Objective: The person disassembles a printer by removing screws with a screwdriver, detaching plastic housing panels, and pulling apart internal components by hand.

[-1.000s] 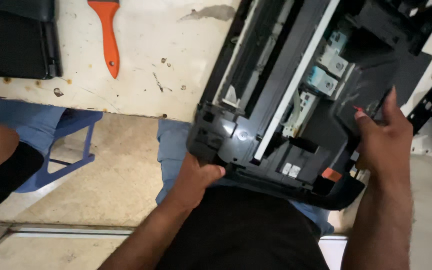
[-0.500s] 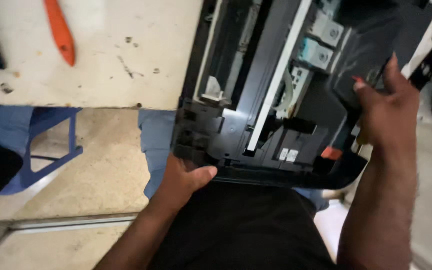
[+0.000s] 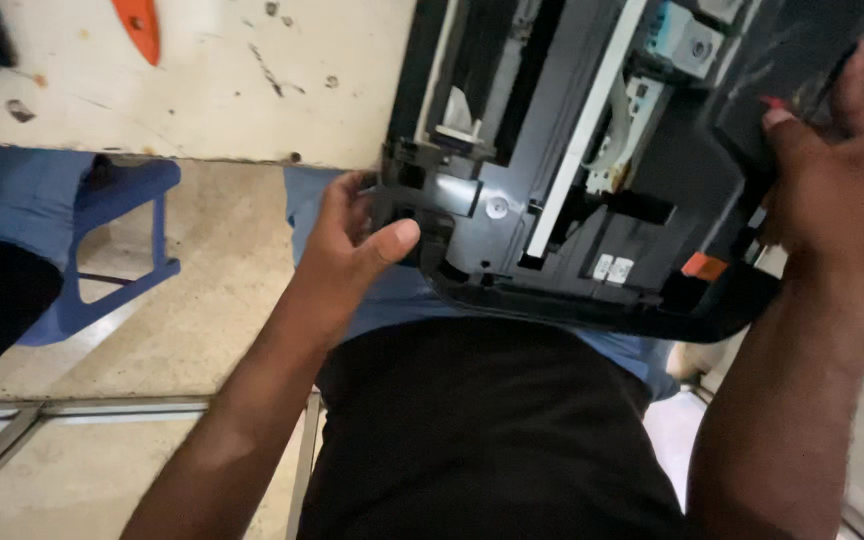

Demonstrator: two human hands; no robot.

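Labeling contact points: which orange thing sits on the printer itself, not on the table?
The small orange tab at the opened printer's near edge; the orange handle lies on the white table.

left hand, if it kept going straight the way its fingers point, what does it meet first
The left hand points at the near left corner of the opened black printer; its thumb already seems to touch it, though depth is unclear.

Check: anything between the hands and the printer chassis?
Nothing visible. The left hand is already on the near-left corner of the printer chassis, thumb against it; the right hand grips its right side.
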